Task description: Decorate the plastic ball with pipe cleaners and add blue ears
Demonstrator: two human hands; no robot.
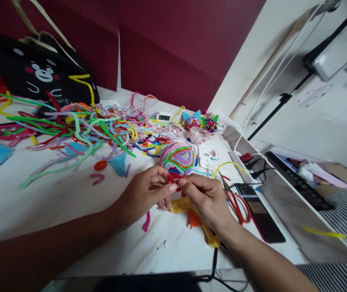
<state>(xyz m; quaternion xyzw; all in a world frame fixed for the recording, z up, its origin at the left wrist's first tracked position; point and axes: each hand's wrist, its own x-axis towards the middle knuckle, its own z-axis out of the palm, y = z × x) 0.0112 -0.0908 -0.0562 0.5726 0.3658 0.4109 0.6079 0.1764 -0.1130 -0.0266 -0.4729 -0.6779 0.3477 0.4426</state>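
Observation:
Between my two hands is a short red pipe cleaner (175, 177), bent into a small loop. My left hand (149, 190) pinches its left side with thumb and fingers. On its right side, the thumb and index finger of my right hand (205, 196) grip it too. Just behind the fingertips sits a round ball (179, 156) covered in coiled pink, green, orange and purple pipe cleaners. Partly hidden under my right hand lies a yellow glue gun (211, 237) with an orange trigger. Red-handled scissors (237, 205) rest to the right of that hand.
A tangled heap of coloured pipe cleaners (78, 121) spreads across the left and back. A black bag (39, 73) stands behind it. Two decorated figures (192, 120) and a small digital clock (163, 117) are at the back. A phone (263, 217) lies near the raised right edge.

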